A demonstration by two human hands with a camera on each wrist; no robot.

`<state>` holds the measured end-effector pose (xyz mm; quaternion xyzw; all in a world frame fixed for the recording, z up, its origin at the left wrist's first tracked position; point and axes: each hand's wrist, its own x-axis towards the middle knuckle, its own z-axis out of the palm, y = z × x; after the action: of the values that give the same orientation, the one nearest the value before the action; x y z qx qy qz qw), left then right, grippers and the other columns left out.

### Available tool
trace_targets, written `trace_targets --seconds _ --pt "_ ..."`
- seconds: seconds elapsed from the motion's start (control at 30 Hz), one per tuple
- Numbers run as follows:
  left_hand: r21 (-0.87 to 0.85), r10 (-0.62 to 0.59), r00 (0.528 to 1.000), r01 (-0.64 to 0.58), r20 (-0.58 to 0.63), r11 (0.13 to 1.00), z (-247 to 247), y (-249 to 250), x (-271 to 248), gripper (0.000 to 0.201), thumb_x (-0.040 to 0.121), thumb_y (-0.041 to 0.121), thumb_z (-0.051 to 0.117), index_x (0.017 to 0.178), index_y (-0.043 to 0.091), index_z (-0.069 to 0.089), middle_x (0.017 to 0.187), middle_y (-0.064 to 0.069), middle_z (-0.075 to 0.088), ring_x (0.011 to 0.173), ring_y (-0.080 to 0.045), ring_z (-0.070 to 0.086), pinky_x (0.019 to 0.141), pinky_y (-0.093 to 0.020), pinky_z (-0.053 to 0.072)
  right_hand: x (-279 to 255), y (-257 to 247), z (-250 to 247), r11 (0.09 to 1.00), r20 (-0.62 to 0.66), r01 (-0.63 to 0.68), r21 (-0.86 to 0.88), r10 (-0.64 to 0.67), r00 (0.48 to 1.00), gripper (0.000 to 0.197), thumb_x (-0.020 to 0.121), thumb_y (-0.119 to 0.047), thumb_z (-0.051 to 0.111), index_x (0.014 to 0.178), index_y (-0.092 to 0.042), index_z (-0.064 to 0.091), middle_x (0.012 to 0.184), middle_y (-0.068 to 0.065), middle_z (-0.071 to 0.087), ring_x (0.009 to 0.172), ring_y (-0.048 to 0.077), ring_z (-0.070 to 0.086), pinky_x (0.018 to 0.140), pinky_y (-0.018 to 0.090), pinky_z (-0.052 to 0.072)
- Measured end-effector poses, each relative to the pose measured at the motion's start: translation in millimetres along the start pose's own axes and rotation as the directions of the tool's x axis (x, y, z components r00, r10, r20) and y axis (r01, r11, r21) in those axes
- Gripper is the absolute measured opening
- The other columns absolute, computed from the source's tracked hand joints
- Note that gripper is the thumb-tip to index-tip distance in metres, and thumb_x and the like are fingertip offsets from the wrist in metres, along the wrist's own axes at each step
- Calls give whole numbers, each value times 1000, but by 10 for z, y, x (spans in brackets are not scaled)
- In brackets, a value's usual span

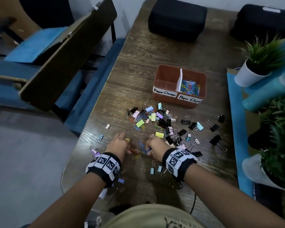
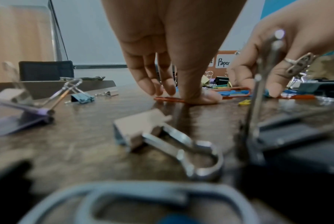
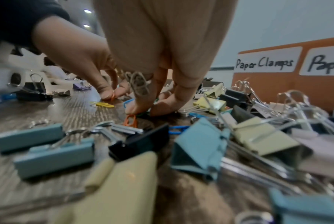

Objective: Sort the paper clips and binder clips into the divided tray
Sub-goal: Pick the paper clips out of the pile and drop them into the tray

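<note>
Head view: wooden table (image 1: 155,51) strewn with binder clips (image 1: 161,122) in black, yellow, pink, blue and purple, mixed with a few loose paper clips. Beyond the heap, an orange divided tray (image 1: 179,96) with 2 compartments; left one labelled "Paper Clamps", nothing visible in it from here; right one labelled "Paper Clips", holding a pile of coloured paper clips (image 1: 190,87). Near the table's front edge, left hand (image 1: 118,145) and right hand (image 1: 155,148) both lowered to the surface, a yellow paper clip (image 1: 136,156) lying between them. 2 black cases at the far end, potted plants along the right side.

Left wrist view: left hand's thumb (image 2: 198,97) pressed flat on an orange paper clip (image 2: 169,99) against the wood, other fingers straight and pointing down just behind it, tips near the table. Right hand (image 2: 277,63) at the right, fingertips down among blue and orange paper clips. Blurred binder clips in the foreground.

Right wrist view: right hand's fingertips (image 3: 162,109) bunched together on the table, pinching at a green paper clip (image 3: 145,114); firm grip or not, cannot tell. Another orange paper clip (image 3: 130,120) just in front. Left hand (image 3: 81,60) at the left, an orange clip nipped between thumb and finger. Tray's labelled wall at the right.
</note>
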<state>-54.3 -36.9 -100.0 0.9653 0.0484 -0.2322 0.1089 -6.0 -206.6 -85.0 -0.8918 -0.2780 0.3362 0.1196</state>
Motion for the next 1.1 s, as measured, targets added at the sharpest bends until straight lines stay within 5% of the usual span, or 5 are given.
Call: trace_targets --seconds 0.2,0.4,0.6,0.87,1.1 --pt "40 -20 991 15 131 999 -87 16 24 29 85 36 61 104 14 62 115 -6 58 113 -24 52 94 -35 44 -138 115 -80 984 -76 -111 136 122 990 15 87 -14 63 98 -6 70 105 9 63 101 20 57 89 25 44" --pt "-93 -48 972 71 231 993 -126 58 -51 33 84 25 66 114 14 59 116 -5 62 110 -20 56 93 -29 43 -339 174 83 949 -103 -179 259 211 972 35 83 -13 68 117 -11 60 115 8 60 100 18 59 91 30 49" --pt "-44 -37 997 40 68 998 -83 327 -300 58 73 46 72 118 13 56 122 -3 50 112 -21 54 91 -32 46 -354 35 186 967 -169 -208 145 232 958 49 80 -26 70 123 -10 52 123 9 52 112 23 53 95 33 47" --pt "291 5 1000 -10 16 957 -33 522 -307 31 91 31 53 116 13 58 123 -6 57 120 -24 48 106 -40 26 -303 -101 168 984 -108 -179 -13 177 978 25 92 -13 55 115 -3 56 115 15 57 105 27 57 89 34 49" --pt "219 -13 999 5 35 976 -15 508 -291 33 94 28 49 120 8 55 128 -12 55 126 -27 42 103 -37 31 -392 -137 253 977 -161 -119 -176 91 983 29 92 -4 48 121 -1 49 120 16 54 115 27 48 96 32 41"
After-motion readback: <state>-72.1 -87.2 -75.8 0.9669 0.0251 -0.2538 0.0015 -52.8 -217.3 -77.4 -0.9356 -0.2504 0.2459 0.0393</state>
